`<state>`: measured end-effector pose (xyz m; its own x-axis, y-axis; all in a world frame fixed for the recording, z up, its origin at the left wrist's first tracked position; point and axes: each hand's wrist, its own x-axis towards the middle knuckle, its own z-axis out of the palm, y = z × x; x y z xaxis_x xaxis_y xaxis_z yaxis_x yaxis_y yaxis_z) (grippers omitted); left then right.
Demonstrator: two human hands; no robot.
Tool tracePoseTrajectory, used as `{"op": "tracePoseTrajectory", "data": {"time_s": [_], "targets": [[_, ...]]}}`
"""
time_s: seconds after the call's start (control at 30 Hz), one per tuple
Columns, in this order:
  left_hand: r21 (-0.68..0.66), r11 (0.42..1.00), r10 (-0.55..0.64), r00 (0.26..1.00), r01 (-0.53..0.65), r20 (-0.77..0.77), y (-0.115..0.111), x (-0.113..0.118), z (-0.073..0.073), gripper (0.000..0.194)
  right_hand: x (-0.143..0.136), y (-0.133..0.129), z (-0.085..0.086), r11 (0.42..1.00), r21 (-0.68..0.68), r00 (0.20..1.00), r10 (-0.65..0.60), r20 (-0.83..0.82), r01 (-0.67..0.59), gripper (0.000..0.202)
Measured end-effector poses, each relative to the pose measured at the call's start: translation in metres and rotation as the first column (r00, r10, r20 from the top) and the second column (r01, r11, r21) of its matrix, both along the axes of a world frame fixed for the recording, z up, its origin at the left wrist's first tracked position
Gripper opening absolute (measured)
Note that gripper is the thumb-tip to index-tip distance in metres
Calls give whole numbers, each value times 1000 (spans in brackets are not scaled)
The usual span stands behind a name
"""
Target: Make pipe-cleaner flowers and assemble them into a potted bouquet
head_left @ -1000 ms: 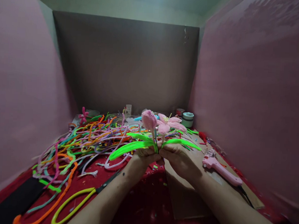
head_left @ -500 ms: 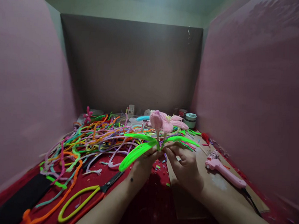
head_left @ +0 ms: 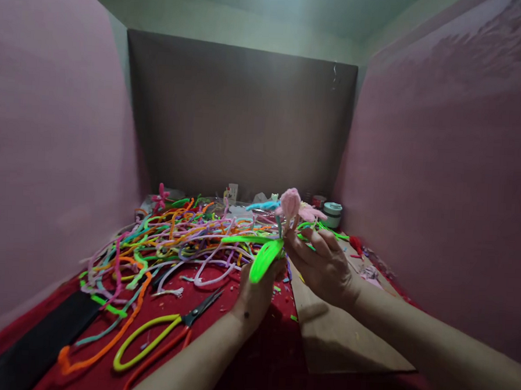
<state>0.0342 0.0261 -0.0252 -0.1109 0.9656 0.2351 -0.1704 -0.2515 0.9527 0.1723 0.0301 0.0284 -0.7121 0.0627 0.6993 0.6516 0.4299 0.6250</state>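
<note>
Near the middle of the view, my left hand [head_left: 257, 294] is closed around the lower stems of a fuzzy flower bunch. Pink blooms [head_left: 290, 203] stand at its top, with a light blue one [head_left: 264, 205] behind to the left. Bright green leaves [head_left: 266, 260] spread left and forward over my left hand. My right hand [head_left: 322, 265] is raised at the right side of the stems, its fingertips touching them just under the pink blooms, fingers bent and partly apart. The lower stem ends are hidden in my left hand.
Tangled colourful pipe cleaners [head_left: 184, 237] cover the left and back of the red cloth [head_left: 218, 338]. Scissors [head_left: 188, 319] with yellow and orange handles lie front left, near a black strip [head_left: 38, 346]. A brown board [head_left: 353, 339] lies right; a mint jar [head_left: 331, 214] stands behind.
The flower bunch has turned, showing the light blue bloom more clearly. My right hand has risen and spread its fingers beside the blooms. The view has shifted slightly, and my right arm now covers the pink glue gun.
</note>
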Motion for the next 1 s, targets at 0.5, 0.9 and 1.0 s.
{"op": "tracePoseTrajectory", "data": {"time_s": [0.5,0.9,1.0], "targets": [[-16,1000,26,996,-27,-83,-1,-1,11,23,-2,17,25,993,-88,950,-46,308,76,21],[-42,995,94,994,-92,49,8,18,4,22,-23,11,-5,951,-126,956,-290,-51,282,21],[-41,996,83,994,-80,71,9,17,0,27,-35,10,-7,914,-209,928,-366,-62,347,20]]}}
